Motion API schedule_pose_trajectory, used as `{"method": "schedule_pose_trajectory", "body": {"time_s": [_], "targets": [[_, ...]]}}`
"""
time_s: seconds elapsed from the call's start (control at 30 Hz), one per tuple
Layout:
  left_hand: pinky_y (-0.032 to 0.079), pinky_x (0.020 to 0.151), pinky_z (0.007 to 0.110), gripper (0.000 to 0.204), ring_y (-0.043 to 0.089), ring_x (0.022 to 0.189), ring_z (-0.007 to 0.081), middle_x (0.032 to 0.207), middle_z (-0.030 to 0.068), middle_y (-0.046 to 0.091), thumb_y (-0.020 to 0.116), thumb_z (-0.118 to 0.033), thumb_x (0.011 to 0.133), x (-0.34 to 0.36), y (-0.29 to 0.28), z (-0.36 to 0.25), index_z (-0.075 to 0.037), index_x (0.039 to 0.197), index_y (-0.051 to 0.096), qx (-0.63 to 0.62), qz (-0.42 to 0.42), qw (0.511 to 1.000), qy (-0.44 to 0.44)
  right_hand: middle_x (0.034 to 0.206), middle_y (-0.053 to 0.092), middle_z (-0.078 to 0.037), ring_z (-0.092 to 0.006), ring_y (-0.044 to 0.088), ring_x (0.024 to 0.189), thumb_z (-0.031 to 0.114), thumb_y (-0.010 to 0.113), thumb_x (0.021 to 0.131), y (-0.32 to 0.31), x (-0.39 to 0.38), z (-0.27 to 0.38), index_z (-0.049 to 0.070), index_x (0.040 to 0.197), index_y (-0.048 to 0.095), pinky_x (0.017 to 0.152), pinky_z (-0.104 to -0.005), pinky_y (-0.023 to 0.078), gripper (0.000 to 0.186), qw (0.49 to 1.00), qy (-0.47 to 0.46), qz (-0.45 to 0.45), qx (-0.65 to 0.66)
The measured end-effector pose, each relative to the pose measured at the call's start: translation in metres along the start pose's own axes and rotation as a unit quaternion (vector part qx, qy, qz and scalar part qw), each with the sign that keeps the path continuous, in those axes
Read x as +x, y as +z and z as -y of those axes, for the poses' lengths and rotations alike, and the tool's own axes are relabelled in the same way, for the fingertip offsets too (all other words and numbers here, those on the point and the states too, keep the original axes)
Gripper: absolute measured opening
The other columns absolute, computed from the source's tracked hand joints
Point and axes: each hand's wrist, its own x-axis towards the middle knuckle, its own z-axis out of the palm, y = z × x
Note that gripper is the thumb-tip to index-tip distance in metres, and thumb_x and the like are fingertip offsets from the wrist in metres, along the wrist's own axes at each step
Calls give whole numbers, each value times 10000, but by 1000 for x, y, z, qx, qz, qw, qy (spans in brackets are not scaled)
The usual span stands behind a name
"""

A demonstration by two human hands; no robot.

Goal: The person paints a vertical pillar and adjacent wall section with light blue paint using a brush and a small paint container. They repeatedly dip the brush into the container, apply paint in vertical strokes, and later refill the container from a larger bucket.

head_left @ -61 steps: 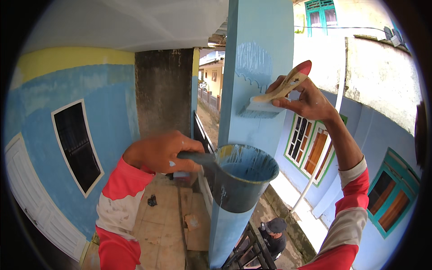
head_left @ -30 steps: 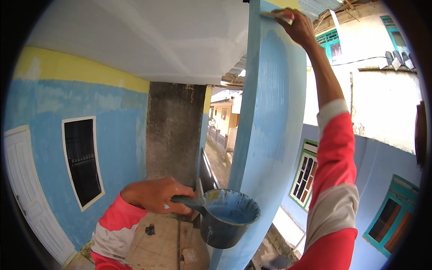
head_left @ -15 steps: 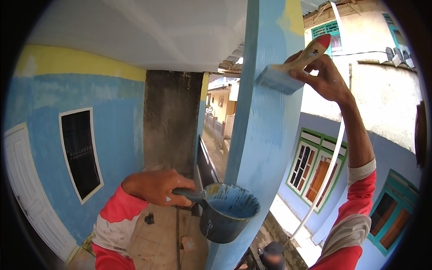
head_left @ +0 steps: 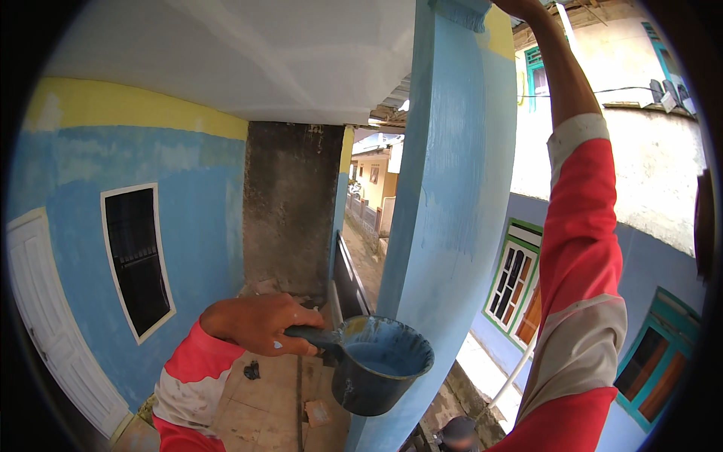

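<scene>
1. Left hand (head_left: pixel 260 324): the grip is clamped on the handle (head_left: pixel 315 336) of a dark plastic dipper (head_left: pixel 376 393), fingers curled round its end; specks of pale paint mark the skin.
2. Dipper: located directly to the right of the left grip, cup upright with its mouth facing up. It contains light-blue paint (head_left: pixel 376 358), and its inner wall and rim are streaked. It appears in front of the lower pillar; contact between the two cannot be judged.
3. Right hand (head_left: pixel 522 7): raised at the upper edge, largely cut off by it; whether the grip is apart or closed cannot be told.
4. Flat paintbrush (head_left: pixel 461 15): located just left of the right hand, its broad blue-coated bristles at the upper part of the pillar; its handle is out of view.
5. Square pillar (head_left: pixel 459 158): light blue, with wet-looking streaks on its face and a yellow patch (head_left: pixel 499 36) near the top, beside the brush.
6. Surroundings: at left, a blue wall (head_left: pixel 199 218) with a white-framed window (head_left: pixel 138 260); below, a tiled floor (head_left: pixel 252 414).
</scene>
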Motion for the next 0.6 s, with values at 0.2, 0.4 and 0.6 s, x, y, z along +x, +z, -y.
{"method": "schedule_pose_trajectory", "body": {"time_s": [0.2,0.4,0.6], "targets": [[487,669,401,381,632,704,308,890,208,704,745,-267,944,-8,-5,-3,13,1187,659,-2,13,999,-39,1000,773,-105,-200,707,861,234,768,887,2,-5,-25,75,1070,772,763,-351,560,243,983,-135,-122,-32],[454,611,407,311,585,617,297,761,187,655,709,-252,950,-9,-10,-18,-13,1146,678,-19,-6,999,-37,1066,779,-83,-205,726,1007,194,799,886,15,-87,-33,95,1098,779,848,-360,576,235,987,-124,-100,-16],[441,582,377,347,547,575,252,706,173,629,742,-261,936,6,-23,-35,-7,1164,680,4,-3,1000,-9,1092,755,-108,-232,737,997,244,732,963,-1,-174,-49,52,1201,727,871,-375,618,306,971,-226,16,-75]]}}
